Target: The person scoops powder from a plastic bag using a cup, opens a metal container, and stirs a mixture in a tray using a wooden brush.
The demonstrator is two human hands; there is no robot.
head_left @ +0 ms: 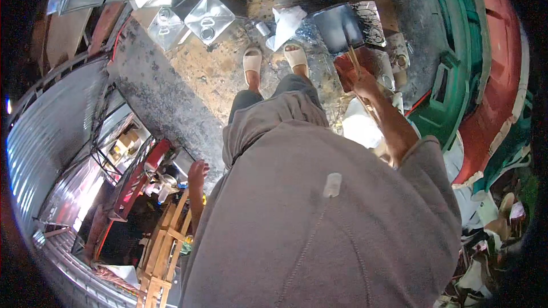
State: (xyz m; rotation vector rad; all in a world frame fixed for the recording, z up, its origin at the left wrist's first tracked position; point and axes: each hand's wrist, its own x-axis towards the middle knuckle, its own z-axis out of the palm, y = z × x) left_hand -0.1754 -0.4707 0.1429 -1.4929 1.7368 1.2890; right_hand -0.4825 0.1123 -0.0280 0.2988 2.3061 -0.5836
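Observation:
My right hand is closed around a thin wooden stick. Its far end reaches the near side of a square container with a greyish-white surface; whether the tip dips in, I cannot tell. Just under the stick lies a dark red square surface, partly covered by my hand. My left hand hangs away from my body on the left, fingers loosely extended and holding nothing.
Square metal cans stand on the stained floor ahead of my feet. A crumpled white cloth or paper lies near them. Large green and red moulded pieces line the right. A wooden pallet-like frame is at lower left.

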